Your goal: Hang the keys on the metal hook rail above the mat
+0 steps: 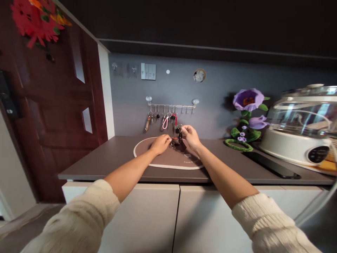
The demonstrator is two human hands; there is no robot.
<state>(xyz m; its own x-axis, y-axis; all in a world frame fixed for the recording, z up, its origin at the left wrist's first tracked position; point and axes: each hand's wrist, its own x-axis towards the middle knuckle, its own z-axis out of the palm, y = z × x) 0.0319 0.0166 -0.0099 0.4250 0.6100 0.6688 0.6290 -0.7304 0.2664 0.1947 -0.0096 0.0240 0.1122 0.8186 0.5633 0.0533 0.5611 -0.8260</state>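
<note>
Over the brown oval mat, my right hand pinches a ring with a bunch of keys hanging from it. Dark fobs on the bunch dangle below the fingertips. Close by on the left, my left hand is bent with its fingertips closed beside the hanging keys; what it grips is too small to make out. A clear hook rack on the wall behind carries several key sets, among them a pink loop strap, a red strap and a brown patterned fob.
A black phone lies on the counter at right. Behind it stand a purple crocheted flower and a white appliance with a clear cover. Light switches sit above the rack. A dark red door is at left.
</note>
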